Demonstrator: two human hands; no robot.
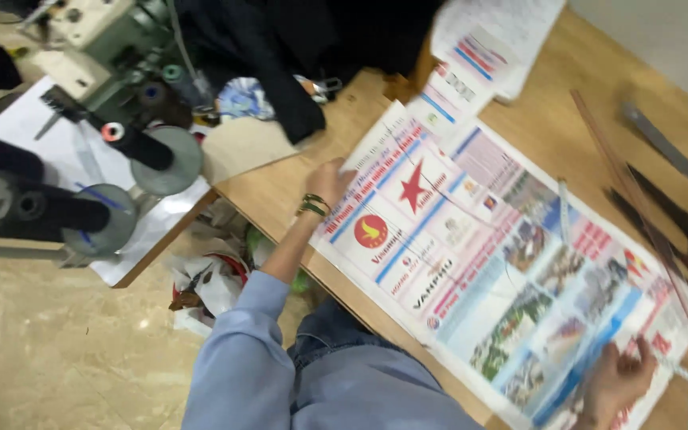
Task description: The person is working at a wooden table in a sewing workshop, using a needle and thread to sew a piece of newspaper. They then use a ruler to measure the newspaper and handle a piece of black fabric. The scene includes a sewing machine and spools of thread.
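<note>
Newspaper (pixel 491 263) spread flat across wooden tabletop (pixel 280 187). Left hand (pixel 330 181) rests on the sheet's upper-left edge, fingers curled over the paper; grip state unclear. Right hand (pixel 616 381) presses the lower-right corner, fingers loosely bent, nothing clasped. Scissors (pixel 682 235) lie beside the sheet's right margin.

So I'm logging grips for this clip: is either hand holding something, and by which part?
The left hand presses the far corner of the spread newspaper; the right hand rests on its near edge. Whether either truly grips the paper cannot be told.
</note>
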